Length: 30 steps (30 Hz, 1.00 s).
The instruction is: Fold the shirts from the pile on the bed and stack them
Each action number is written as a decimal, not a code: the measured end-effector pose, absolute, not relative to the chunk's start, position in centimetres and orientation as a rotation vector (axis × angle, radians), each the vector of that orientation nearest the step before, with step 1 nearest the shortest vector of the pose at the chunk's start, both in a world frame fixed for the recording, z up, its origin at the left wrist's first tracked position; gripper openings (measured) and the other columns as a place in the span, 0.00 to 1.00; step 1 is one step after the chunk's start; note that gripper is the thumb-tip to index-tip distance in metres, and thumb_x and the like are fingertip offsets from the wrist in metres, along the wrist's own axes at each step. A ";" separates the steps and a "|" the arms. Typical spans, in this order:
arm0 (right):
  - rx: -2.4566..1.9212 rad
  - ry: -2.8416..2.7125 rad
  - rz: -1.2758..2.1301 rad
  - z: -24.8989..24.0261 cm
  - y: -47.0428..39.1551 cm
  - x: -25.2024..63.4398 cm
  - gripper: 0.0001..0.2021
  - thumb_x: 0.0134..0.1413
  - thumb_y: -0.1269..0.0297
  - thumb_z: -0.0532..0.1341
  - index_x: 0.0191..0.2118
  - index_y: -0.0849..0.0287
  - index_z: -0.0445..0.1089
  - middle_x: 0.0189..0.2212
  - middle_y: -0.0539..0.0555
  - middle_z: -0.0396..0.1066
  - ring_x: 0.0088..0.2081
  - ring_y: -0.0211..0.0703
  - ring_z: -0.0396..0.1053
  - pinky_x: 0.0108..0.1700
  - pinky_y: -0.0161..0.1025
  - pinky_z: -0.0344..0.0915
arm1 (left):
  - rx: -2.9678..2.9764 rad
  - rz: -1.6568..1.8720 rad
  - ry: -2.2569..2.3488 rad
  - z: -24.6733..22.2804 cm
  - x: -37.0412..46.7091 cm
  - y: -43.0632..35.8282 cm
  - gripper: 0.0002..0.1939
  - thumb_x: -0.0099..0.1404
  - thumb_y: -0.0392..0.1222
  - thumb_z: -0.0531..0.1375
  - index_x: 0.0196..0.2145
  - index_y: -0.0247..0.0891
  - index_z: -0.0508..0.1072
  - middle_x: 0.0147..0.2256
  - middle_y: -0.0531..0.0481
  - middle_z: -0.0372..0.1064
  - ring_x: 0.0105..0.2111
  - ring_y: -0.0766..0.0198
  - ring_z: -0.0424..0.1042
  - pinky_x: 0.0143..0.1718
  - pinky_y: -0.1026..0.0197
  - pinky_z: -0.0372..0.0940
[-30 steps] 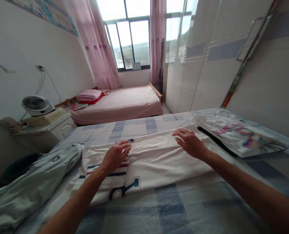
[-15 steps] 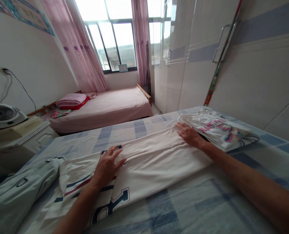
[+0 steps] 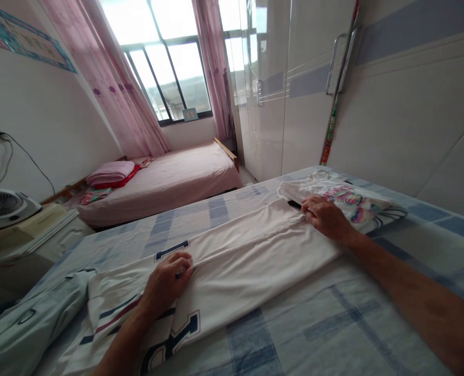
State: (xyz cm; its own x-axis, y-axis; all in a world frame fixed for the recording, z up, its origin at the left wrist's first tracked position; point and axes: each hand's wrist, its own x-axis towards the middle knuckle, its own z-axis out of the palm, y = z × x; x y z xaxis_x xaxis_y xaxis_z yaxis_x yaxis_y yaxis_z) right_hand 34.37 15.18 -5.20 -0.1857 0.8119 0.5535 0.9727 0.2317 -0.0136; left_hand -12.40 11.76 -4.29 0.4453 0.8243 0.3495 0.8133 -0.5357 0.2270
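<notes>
A white shirt (image 3: 251,256) with navy letters and dark red and navy stripes lies lengthwise across the bed, one long part folded over. My left hand (image 3: 167,279) is closed at the fold near the letters, its thumb and fingertips pinching the cloth. At the far right end, my right hand (image 3: 326,216) has its fingers curled round the edge of the same shirt. Just beyond that hand rests a folded white T-shirt (image 3: 367,206) with a colourful print. A pale grey-green garment (image 3: 39,324) lies at the left, touching the white shirt's end.
The bed's blue-and-white checked sheet (image 3: 251,342) spreads beneath the clothes. Behind it stands a pink-covered bed (image 3: 169,180) with folded bedding (image 3: 110,172). A fan (image 3: 8,209) sits at the left, and a tall wardrobe (image 3: 306,120) rises along the right.
My right hand has shifted right along the shirt's end, and its fingers have closed on the edge. My left hand's spread fingers have curled in on the cloth. The view has turned slightly.
</notes>
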 end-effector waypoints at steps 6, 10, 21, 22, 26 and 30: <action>-1.658 -2.148 -0.593 -5.6 15.0 33.6 0.13 0.55 0.70 0.52 0.41 0.59 0.72 0.53 0.60 0.67 0.58 0.53 0.57 0.53 0.52 0.55 | 2.540 0.833 1.719 -4.6 -13.0 12.4 0.16 0.67 0.47 0.48 0.39 0.41 0.73 0.50 0.44 0.68 0.49 0.56 0.69 0.51 0.52 0.65; -1.687 -2.090 -0.639 -5.1 15.0 33.2 0.12 0.55 0.71 0.51 0.37 0.60 0.72 0.49 0.60 0.71 0.57 0.53 0.60 0.53 0.50 0.55 | 2.551 0.790 1.803 -5.6 -14.1 13.2 0.20 0.67 0.48 0.47 0.48 0.40 0.72 0.56 0.43 0.64 0.57 0.53 0.61 0.58 0.49 0.58; -1.511 -2.291 -0.481 -3.7 16.4 28.0 0.23 0.62 0.58 0.45 0.58 0.60 0.62 0.60 0.60 0.60 0.62 0.51 0.53 0.59 0.50 0.53 | 2.442 0.437 1.945 -6.1 -13.5 13.0 0.33 0.61 0.62 0.54 0.58 0.43 0.64 0.62 0.39 0.55 0.62 0.47 0.52 0.60 0.41 0.47; -1.479 -2.356 -0.439 -3.7 17.2 26.6 0.25 0.63 0.56 0.44 0.60 0.59 0.60 0.61 0.59 0.58 0.63 0.51 0.52 0.60 0.51 0.51 | 2.431 0.426 1.947 -6.0 -13.4 13.0 0.33 0.61 0.62 0.54 0.58 0.42 0.64 0.62 0.39 0.54 0.62 0.46 0.51 0.60 0.41 0.47; -1.661 -2.464 -0.275 -5.4 19.9 23.9 0.27 0.62 0.52 0.43 0.62 0.58 0.58 0.64 0.59 0.52 0.64 0.53 0.49 0.61 0.55 0.48 | 2.399 0.373 1.959 -5.7 -13.3 12.9 0.34 0.61 0.63 0.53 0.59 0.41 0.63 0.62 0.38 0.53 0.63 0.46 0.50 0.61 0.40 0.45; -1.920 -2.429 -0.221 -7.8 21.7 26.8 0.29 0.61 0.56 0.40 0.61 0.67 0.58 0.62 0.64 0.55 0.64 0.49 0.49 0.63 0.50 0.47 | 2.379 0.376 1.972 -5.5 -13.1 12.7 0.35 0.60 0.65 0.53 0.59 0.43 0.63 0.63 0.40 0.53 0.63 0.47 0.51 0.61 0.40 0.44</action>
